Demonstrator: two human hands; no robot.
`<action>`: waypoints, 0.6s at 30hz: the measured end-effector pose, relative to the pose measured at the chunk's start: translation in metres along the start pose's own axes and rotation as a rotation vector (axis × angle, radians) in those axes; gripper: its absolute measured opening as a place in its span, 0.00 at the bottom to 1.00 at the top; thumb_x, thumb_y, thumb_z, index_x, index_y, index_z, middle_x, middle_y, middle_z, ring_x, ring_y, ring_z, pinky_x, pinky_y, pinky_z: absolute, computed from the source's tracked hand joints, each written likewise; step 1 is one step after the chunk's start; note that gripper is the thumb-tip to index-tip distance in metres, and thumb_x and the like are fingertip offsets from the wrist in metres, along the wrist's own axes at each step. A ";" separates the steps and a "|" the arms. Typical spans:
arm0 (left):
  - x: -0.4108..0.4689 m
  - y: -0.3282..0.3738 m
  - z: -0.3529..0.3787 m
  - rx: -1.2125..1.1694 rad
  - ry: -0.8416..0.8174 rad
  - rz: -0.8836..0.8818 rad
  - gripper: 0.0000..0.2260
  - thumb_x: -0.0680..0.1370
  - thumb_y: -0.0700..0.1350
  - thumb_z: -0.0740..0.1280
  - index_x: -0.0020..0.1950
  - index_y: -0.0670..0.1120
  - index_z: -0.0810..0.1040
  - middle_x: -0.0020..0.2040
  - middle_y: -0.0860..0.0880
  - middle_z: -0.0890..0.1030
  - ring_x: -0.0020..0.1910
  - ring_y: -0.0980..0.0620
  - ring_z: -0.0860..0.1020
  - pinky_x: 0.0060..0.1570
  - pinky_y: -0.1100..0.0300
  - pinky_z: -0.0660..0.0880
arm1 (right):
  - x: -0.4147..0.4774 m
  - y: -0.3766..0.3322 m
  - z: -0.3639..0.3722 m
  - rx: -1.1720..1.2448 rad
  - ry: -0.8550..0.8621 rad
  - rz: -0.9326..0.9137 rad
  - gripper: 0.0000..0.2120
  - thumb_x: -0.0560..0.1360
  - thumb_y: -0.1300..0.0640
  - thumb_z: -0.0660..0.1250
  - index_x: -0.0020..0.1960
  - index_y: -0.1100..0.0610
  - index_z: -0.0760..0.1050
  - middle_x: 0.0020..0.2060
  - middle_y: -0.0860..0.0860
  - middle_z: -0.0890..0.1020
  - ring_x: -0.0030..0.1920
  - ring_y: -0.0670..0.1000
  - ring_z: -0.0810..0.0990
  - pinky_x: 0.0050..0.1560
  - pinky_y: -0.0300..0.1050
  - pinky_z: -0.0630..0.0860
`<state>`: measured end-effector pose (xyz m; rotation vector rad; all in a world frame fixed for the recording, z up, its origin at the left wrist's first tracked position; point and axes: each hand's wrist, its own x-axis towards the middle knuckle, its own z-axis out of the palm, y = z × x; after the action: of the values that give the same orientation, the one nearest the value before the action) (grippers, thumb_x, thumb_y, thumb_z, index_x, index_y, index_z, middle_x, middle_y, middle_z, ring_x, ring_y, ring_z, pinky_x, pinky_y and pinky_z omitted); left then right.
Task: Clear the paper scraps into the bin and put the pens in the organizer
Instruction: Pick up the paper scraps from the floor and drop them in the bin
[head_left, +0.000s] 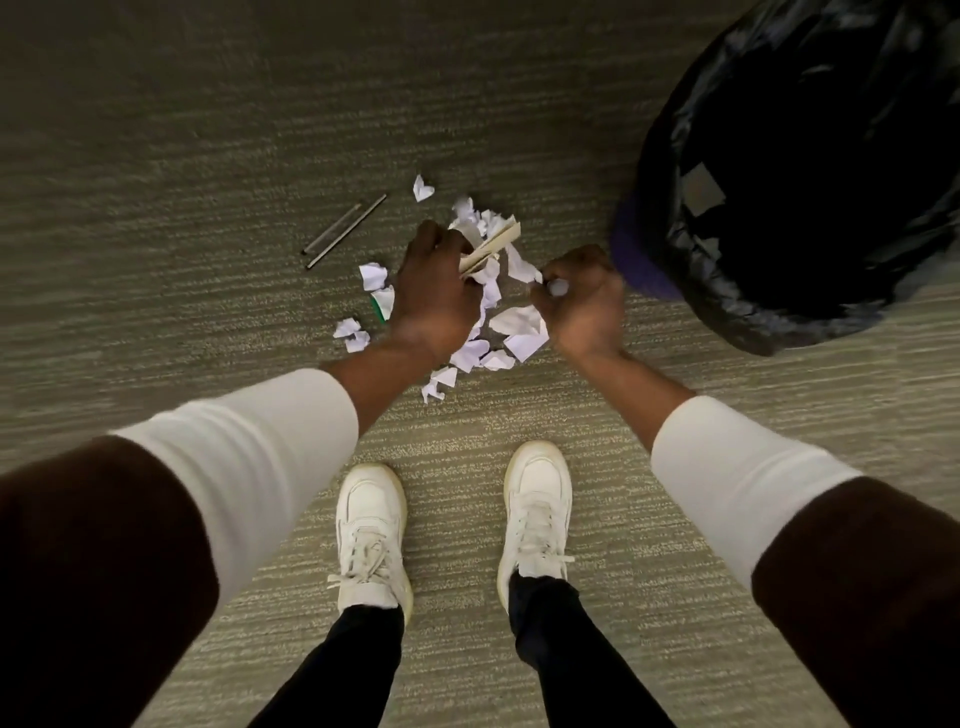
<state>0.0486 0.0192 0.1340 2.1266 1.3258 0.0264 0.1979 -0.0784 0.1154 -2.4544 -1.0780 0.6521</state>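
The floor (208, 130) was a grey-green carpet with fine pale streaks, and it filled the view; nothing else of the room showed. At upper right stood the bin (639, 244), its rim dark purple, lined with a black bag (810, 171) that spilled over its sides; inside the bag the hollow was dark, with a pale flat piece or two showing on the near wall. A heap of crumpled white scraps (519, 325) lay on the carpet just left of the bin, ahead of two white shoes (371, 535), with a few strays off to the left and one beyond the heap. Two dark pens (345, 230) lay side by side on the carpet, left of the heap and apart from it; a green tip (378, 310) peeked from under a scrap by the left wrist. The left hand (434, 291) reached down over the heap, its grip closed on a folded tan piece (491, 248) and some scraps. The right hand (584, 304), blurred, was curled into a fist on a small white scrap, close beside the bin's rim. Both sleeves were white below dark upper arms.
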 end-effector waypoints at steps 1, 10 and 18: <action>-0.004 0.012 -0.009 -0.041 0.037 -0.004 0.13 0.76 0.38 0.70 0.61 0.40 0.80 0.62 0.42 0.76 0.57 0.40 0.80 0.55 0.51 0.76 | -0.006 -0.004 -0.013 0.021 0.031 0.001 0.03 0.73 0.60 0.77 0.44 0.60 0.87 0.48 0.59 0.85 0.45 0.55 0.84 0.42 0.35 0.68; -0.018 0.124 -0.061 -0.195 0.292 -0.011 0.14 0.75 0.44 0.74 0.58 0.39 0.81 0.58 0.42 0.81 0.56 0.42 0.82 0.52 0.60 0.72 | -0.034 -0.024 -0.133 0.283 0.235 0.138 0.08 0.74 0.52 0.79 0.50 0.55 0.89 0.49 0.54 0.86 0.47 0.52 0.85 0.50 0.41 0.80; 0.000 0.210 -0.062 -0.299 0.179 0.106 0.14 0.76 0.47 0.74 0.60 0.44 0.81 0.55 0.48 0.85 0.48 0.50 0.83 0.44 0.66 0.71 | -0.003 0.013 -0.201 0.305 0.416 0.385 0.10 0.72 0.50 0.78 0.48 0.56 0.89 0.35 0.45 0.83 0.36 0.39 0.80 0.38 0.30 0.73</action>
<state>0.1972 -0.0135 0.2918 1.9691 1.2191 0.4408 0.3147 -0.1198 0.2738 -2.3885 -0.3243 0.3509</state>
